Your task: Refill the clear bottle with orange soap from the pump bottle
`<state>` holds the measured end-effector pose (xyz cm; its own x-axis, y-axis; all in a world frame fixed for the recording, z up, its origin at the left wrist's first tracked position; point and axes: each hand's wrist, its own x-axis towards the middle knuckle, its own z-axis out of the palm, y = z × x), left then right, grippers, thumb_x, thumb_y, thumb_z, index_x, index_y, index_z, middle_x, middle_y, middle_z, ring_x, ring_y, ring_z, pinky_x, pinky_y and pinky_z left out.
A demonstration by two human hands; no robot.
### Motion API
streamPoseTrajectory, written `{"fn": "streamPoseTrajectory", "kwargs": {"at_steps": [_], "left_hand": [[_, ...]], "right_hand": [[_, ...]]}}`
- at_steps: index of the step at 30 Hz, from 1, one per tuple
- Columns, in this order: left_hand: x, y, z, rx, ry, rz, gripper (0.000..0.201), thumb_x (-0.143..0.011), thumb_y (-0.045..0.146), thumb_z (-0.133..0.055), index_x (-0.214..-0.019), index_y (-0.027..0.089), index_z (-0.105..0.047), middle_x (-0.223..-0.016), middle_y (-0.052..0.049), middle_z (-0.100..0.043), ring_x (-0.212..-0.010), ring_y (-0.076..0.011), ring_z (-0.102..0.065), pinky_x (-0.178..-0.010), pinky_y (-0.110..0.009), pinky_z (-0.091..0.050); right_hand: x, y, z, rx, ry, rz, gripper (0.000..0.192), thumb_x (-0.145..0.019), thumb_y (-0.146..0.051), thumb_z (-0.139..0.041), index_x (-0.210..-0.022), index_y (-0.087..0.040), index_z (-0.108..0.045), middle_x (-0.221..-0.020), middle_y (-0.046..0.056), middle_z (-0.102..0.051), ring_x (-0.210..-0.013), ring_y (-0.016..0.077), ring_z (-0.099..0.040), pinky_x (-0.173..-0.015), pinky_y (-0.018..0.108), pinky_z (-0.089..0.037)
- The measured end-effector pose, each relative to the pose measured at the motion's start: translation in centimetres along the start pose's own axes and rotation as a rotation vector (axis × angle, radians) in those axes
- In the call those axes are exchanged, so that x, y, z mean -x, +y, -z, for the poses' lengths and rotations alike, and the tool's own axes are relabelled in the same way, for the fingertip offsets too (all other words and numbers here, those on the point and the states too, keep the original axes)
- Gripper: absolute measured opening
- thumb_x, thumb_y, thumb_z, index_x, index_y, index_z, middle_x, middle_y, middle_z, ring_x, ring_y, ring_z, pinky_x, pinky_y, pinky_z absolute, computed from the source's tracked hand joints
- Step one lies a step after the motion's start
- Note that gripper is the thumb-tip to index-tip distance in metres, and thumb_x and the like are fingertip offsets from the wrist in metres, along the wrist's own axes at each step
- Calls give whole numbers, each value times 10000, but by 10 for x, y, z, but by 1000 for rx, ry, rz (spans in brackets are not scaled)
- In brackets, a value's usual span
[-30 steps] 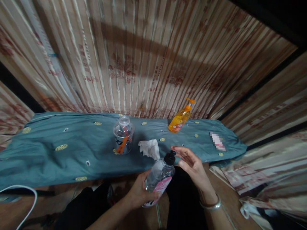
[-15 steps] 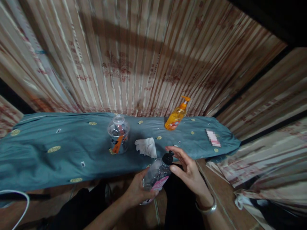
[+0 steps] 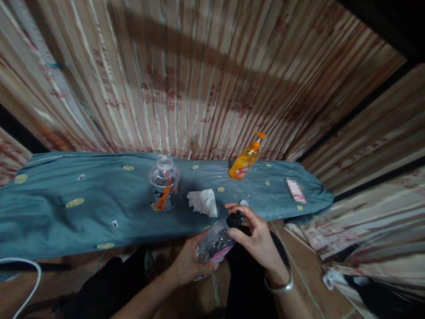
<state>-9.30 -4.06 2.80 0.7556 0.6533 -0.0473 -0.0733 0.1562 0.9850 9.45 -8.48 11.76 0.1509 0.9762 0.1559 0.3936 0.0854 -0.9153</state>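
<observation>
Right hand (image 3: 257,237) grip hiding bottle (image 3: 214,243) cap

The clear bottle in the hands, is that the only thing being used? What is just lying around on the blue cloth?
In use:
- clear bottle with pink label, held by the left hand
- its black pump cap, gripped by the right hand

Just lying about:
- orange pump bottle
- clear plastic jar
- crumpled white tissue
- blue cloth underneath
</observation>
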Motion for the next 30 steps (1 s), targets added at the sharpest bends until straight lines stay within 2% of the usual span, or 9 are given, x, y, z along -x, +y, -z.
{"fn": "streamPoseTrajectory", "kwargs": {"at_steps": [4, 7, 10, 14, 16, 19, 22, 25, 30], "left_hand": [[0, 4, 0, 0, 11, 9, 565, -620, 371, -745, -1111, 131, -600, -825, -14, -644, -702, -154, -540, -667, -261, -439], [0, 7, 0, 3, 7, -10, 562, -622, 390, -746, -1100, 128, -606, -827, -23, -648, -708, -156, -539, -666, -262, -437], [1, 9, 1, 15, -12, -10, 567, -625, 434, -742, -1089, 136, -612, -813, -30, -652, -688, -156, -539, -656, -267, -439], [0, 9, 5, -17, 41, -5, 535, -622, 424, -741, -1061, 139, -625, -799, -23, -654, -675, -154, -552, -646, -265, -451], [-1, 12, 8, -47, 101, -6, 527, -613, 394, -743, -1057, 132, -633, -817, -24, -664, -704, -165, -567, -671, -275, -468], [-5, 18, 13, -70, 173, -5, 560, -590, 368, -749, -1082, 124, -638, -865, -39, -689, -769, -198, -594, -720, -307, -493], [-9, 24, 16, -84, 220, -17, 569, -583, 369, -742, -1088, 126, -641, -878, -45, -699, -791, -215, -606, -730, -322, -503], [-12, 26, 20, -110, 249, -15, 546, -590, 375, -732, -1067, 123, -644, -850, -41, -698, -765, -211, -608, -718, -324, -508], [-15, 27, 25, -145, 301, -22, 506, -596, 348, -721, -1040, 124, -631, -866, -46, -701, -797, -224, -623, -760, -341, -505]], "right_hand": [[-5, -5, -7, -16, -16, -22, 255, -763, -371, -721, -967, -238, -647, -1133, 52, -682, -1103, 233, -604, -960, 357, -447], [-8, -9, -1, -100, -37, -2, 249, -783, -387, -698, -981, -240, -662, -1105, 55, -696, -1096, 235, -614, -952, 365, -465], [-16, -2, 18, -208, 93, 42, 260, -784, -413, -690, -980, -243, -680, -1103, 64, -708, -1086, 244, -625, -954, 391, -475], [-32, 40, 54, -160, 354, 0, 313, -730, -418, -732, -981, -232, -710, -1072, 69, -727, -1049, 252, -636, -971, 451, -458], [-40, 72, 66, -54, 403, -75, 361, -674, -445, -759, -944, -209, -725, -1010, 71, -744, -987, 259, -654, -947, 467, -469], [-46, 116, 71, 122, 356, -150, 421, -640, -482, -751, -921, -170, -731, -915, 78, -754, -882, 260, -672, -886, 469, -496], [-50, 147, 66, 174, 342, -168, 441, -646, -474, -720, -943, -149, -712, -889, 90, -751, -838, 264, -683, -834, 465, -516], [-57, 163, 59, 224, 342, -164, 419, -676, -445, -669, -985, -163, -676, -934, 95, -743, -857, 261, -688, -830, 449, -519], [-77, 169, 42, 352, 264, -125, 304, -702, -350, -621, -963, -197, -656, -938, 76, -732, -885, 247, -679, -857, 412, -502]]}}
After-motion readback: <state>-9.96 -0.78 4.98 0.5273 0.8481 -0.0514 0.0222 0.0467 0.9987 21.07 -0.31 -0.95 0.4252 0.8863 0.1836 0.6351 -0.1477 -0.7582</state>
